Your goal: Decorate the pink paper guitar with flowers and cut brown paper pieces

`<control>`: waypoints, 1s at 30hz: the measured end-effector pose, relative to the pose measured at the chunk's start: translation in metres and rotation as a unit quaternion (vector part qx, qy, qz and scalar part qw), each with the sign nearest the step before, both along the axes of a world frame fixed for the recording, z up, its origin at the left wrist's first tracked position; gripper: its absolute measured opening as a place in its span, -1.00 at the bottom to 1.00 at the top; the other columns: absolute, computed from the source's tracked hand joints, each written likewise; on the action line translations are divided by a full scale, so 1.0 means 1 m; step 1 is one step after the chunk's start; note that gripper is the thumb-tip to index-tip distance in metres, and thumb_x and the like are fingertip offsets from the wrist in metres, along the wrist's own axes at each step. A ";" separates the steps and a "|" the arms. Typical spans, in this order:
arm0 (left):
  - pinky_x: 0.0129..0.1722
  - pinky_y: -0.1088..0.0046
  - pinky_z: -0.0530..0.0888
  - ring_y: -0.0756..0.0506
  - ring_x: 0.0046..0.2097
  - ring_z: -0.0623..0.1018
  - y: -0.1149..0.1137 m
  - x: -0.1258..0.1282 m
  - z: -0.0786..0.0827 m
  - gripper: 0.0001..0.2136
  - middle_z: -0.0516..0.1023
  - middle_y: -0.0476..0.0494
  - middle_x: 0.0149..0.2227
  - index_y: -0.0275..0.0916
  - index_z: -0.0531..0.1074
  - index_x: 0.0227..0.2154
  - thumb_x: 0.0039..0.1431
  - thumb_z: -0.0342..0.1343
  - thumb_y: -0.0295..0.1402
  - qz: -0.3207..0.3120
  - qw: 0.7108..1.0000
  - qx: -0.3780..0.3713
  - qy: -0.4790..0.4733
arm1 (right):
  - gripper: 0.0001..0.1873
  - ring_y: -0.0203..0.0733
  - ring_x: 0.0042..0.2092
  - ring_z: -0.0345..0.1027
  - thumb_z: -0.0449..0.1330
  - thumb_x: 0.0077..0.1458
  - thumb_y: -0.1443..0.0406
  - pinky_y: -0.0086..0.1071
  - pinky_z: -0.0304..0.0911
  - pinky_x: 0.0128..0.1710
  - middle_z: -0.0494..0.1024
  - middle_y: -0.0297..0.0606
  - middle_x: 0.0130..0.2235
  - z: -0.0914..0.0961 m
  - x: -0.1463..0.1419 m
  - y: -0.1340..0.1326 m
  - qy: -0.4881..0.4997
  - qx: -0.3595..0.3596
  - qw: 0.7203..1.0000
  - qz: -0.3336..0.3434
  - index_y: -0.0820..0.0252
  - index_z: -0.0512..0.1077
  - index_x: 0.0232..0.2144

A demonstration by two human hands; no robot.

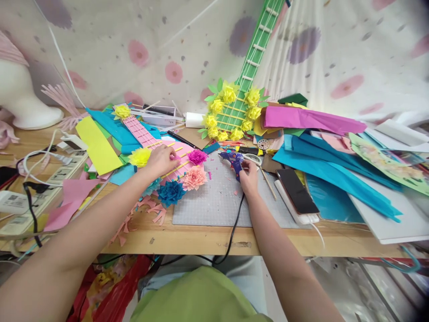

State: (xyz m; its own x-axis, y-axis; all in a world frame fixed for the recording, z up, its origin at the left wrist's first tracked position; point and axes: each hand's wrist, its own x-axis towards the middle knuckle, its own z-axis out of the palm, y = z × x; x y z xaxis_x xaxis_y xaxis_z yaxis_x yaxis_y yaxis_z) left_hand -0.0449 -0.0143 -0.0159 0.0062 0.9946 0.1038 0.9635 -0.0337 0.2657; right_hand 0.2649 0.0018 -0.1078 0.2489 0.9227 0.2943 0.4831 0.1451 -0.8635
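A pink paper guitar (182,167) with yellow strips lies on the left of the work surface, ringed by paper flowers: a blue one (171,192), a peach one (195,178), a magenta one (197,156) and a yellow one (140,157). Over its body is my left hand (162,160), fingers pinched together; a bit of pink shows at the fingertips, but what they hold is unclear. My right hand (249,176) grips a blue hot glue gun (235,162) above the grey cutting mat (204,210), nozzle pointing left toward the guitar. Its black cord hangs over the table edge.
Behind stands a green paper guitar (246,85) with yellow flowers. Blue paper (330,165) and a phone (297,191) lie at right. A power strip (43,192) with cables and a yellow sheet (98,145) are at left. Pink scraps (157,210) litter the front.
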 end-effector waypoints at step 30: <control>-0.27 0.42 0.36 -0.10 -0.27 0.49 -0.017 0.009 0.004 -0.79 0.56 -0.13 -0.31 -0.22 0.42 -0.40 0.08 -0.05 -0.24 0.028 0.991 0.005 -0.128 | -0.58 -0.02 -0.31 0.37 0.16 -0.11 -0.01 -0.21 0.22 -0.29 0.51 -0.13 -0.38 0.019 -0.013 0.014 -0.107 -0.126 0.986 0.029 0.22 0.42 -0.38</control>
State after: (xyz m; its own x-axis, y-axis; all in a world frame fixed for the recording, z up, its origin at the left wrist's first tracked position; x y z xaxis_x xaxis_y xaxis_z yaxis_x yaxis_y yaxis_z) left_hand -0.0356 -0.0310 -0.0118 -0.0773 0.9916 0.1038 0.8652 0.0150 0.5013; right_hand 0.2524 0.0154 -0.0893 0.1513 0.9839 0.0947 0.6547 -0.0280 -0.7553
